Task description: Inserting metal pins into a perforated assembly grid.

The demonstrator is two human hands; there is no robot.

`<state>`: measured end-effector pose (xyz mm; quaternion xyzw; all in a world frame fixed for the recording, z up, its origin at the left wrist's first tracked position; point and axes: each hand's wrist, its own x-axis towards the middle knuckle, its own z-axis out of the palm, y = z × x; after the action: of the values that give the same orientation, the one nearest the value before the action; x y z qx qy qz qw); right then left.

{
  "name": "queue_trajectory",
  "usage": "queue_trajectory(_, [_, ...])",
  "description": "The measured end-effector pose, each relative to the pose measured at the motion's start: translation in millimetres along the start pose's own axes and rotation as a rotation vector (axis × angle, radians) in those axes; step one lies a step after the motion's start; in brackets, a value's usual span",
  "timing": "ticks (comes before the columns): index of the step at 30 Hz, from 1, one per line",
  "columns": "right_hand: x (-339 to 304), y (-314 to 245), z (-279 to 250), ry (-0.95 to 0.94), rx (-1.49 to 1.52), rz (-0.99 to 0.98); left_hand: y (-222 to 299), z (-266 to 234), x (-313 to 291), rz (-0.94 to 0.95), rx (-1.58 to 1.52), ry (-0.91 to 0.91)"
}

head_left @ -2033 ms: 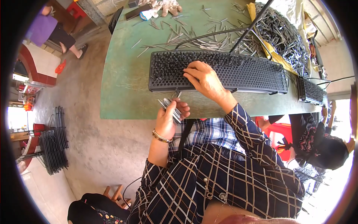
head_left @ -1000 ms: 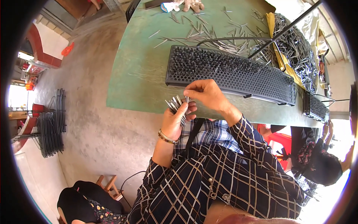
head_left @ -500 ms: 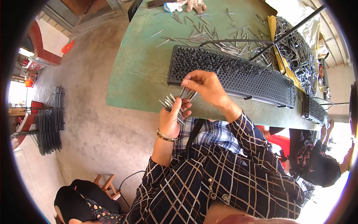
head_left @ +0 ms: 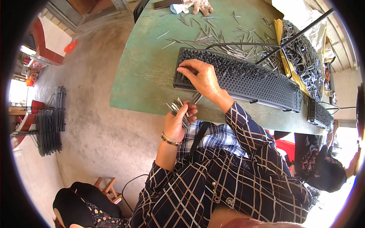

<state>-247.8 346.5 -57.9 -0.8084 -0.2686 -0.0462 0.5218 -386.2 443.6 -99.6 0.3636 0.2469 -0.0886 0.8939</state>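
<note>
My left hand [head_left: 175, 124] is closed round a bundle of thin metal rods [head_left: 175, 106] below the table's near edge; their ends fan out past the thumb. At the left end of a long black rack [head_left: 262, 91], my right hand [head_left: 204, 79] has thumb and forefinger pinched together over the holes. Whatever lies between those fingertips is too small to make out. Dark upright pieces fill the rack's far rows and left part, while the near rows on the right show bare round holes.
Loose rods [head_left: 213, 36] lie scattered across the green table [head_left: 133, 76] behind the rack. A yellow-edged sack [head_left: 300, 49] heaped with rods stands at the right, crossed by a black bar [head_left: 296, 36]. Gloves [head_left: 201, 7] lie at the back. Other people [head_left: 327, 171] sit nearby.
My right hand has moved from the bundle up and left onto the rack's left end. The left hand keeps its grip on the rods, almost in place.
</note>
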Motion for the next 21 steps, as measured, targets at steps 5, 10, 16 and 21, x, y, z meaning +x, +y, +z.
queue_trajectory(5, [0.5, 1.5, 3.4, 0.033, -0.039, -0.039, 0.4, -4.2, -0.5, -0.049, -0.018, -0.045])
queue_trajectory(10, [1.8, 7.0, 3.4, 0.003, -0.078, -0.166, 1.5, -0.9, -2.0, -0.058, -0.011, -0.040])
queue_trajectory(16, [0.3, 7.7, 4.0, 0.027, -0.122, -0.220, -0.3, -3.1, -0.4, -0.056, -0.021, -0.057])
queue_trajectory(21, [-1.7, 8.7, 7.8, 0.007, -0.161, -0.234, -0.5, -5.4, -0.2, -0.057, -0.026, -0.059])
